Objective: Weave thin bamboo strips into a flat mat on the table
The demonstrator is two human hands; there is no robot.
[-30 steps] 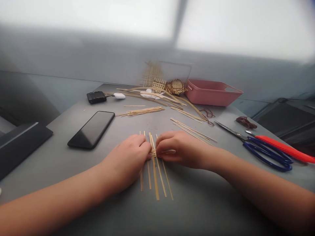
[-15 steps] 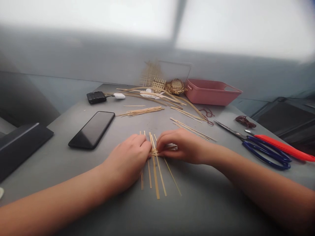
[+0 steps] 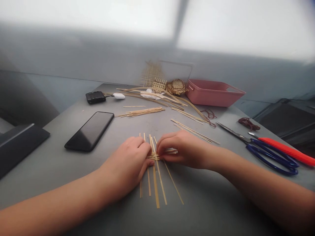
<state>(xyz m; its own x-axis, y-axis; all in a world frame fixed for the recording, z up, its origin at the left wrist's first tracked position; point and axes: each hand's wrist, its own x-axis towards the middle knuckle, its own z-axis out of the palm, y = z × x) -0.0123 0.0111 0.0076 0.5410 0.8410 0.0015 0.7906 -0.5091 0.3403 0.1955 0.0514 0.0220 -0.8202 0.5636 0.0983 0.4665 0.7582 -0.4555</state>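
Several thin bamboo strips (image 3: 155, 183) lie side by side on the grey table (image 3: 209, 203), crossed by short strips (image 3: 169, 151) near their far ends. My left hand (image 3: 128, 165) rests curled on the left strips, its fingertips pressing at the crossing. My right hand (image 3: 183, 149) is curled too, pinching the crossing strips from the right. The rightmost long strip (image 3: 174, 183) splays outward at its near end.
A black phone (image 3: 90, 131) lies to the left, blue-handled scissors (image 3: 265, 149) and a red-handled tool (image 3: 285, 150) to the right. Farther back are loose strip bundles (image 3: 141, 112), woven pieces (image 3: 175, 86), a pink tray (image 3: 213, 92), a dark cord (image 3: 248, 123) and a small black device (image 3: 95, 97).
The rightmost long strip has swung outward at its near end. Both hands stayed at the crossing, shifting only slightly.
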